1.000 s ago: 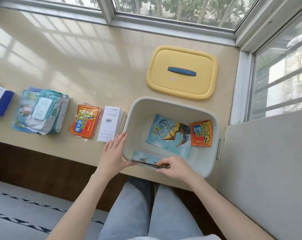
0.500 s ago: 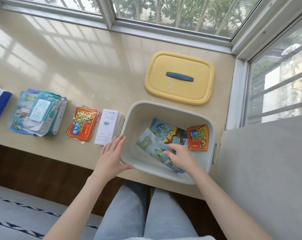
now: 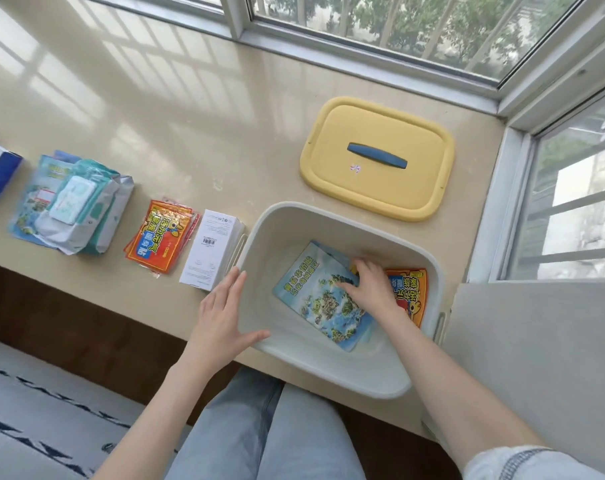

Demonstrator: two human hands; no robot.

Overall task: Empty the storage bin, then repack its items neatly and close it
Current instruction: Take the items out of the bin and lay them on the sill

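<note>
Booklet [image 3: 315, 303] now lies flat; right hand [image 3: 374, 289] apparently presses it, left hand [image 3: 221, 320] flat against bin [image 3: 332, 372].

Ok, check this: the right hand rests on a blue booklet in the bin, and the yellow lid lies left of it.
Not left: the head view shows the yellow lid beyond the bin, toward the window. The right hand does rest on the blue booklet inside.
</note>
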